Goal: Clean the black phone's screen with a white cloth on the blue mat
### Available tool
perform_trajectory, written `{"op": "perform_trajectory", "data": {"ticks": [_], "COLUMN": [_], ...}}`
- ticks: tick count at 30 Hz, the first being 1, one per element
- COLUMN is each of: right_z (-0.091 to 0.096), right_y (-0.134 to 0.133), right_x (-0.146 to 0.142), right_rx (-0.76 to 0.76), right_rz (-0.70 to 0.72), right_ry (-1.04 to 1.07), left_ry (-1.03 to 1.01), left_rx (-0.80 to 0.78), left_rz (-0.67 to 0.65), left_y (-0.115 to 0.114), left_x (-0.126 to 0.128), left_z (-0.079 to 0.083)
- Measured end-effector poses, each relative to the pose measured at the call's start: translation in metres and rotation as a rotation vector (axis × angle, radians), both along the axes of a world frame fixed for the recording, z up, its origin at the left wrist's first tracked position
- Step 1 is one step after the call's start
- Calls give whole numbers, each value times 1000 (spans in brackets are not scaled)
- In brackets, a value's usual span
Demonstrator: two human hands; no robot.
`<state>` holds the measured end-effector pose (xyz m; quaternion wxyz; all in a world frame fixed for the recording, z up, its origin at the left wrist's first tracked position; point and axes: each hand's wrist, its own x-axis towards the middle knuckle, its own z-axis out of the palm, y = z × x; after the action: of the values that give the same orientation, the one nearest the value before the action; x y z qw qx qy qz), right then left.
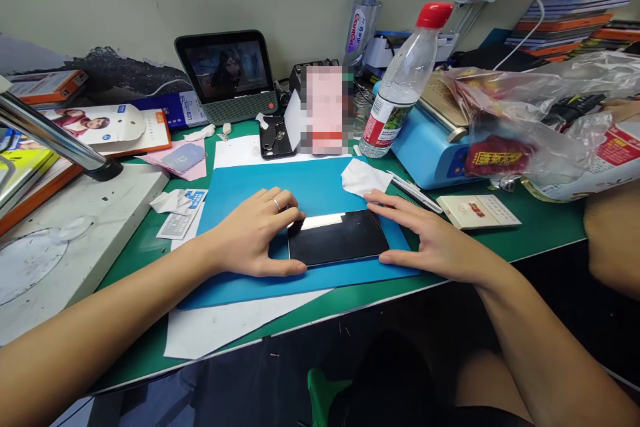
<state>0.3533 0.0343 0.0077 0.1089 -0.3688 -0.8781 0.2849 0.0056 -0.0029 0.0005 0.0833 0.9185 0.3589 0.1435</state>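
A black smartphone [345, 240] lies flat on the blue mat [310, 183], screen up, with a bright reflection along its far left part. My left hand [253, 233], with a ring on one finger, holds the phone's left end, thumb on the near edge and fingers at the far corner. At the opposite end, my right hand [437, 240] spans the phone from thumb to fingertips, the other fingers stretched out. Just beyond the phone's far right corner rests a crumpled white cloth [365, 177].
A pen [416, 193] and a cigarette box [477, 211] lie at the right. Behind stand a red-capped bottle [400, 83], a blue device [433, 140] and a lit display [225, 70]. At left are a lamp arm [55, 130] and a white board [100, 233]. Someone's bare limb [615, 233] shows at right.
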Motion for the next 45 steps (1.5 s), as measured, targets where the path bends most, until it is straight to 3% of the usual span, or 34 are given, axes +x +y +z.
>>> {"op": "perform_trajectory", "data": {"ticks": [45], "right_z": [-2], "right_y": [-4], "right_x": [-1], "right_rx": [26], "right_rz": [-6], "right_ry": [12], "left_ry": [28], "left_rx": [12], "left_rz": [-16], "left_y": [0], "left_x": [-1], "left_z": [-1]}}
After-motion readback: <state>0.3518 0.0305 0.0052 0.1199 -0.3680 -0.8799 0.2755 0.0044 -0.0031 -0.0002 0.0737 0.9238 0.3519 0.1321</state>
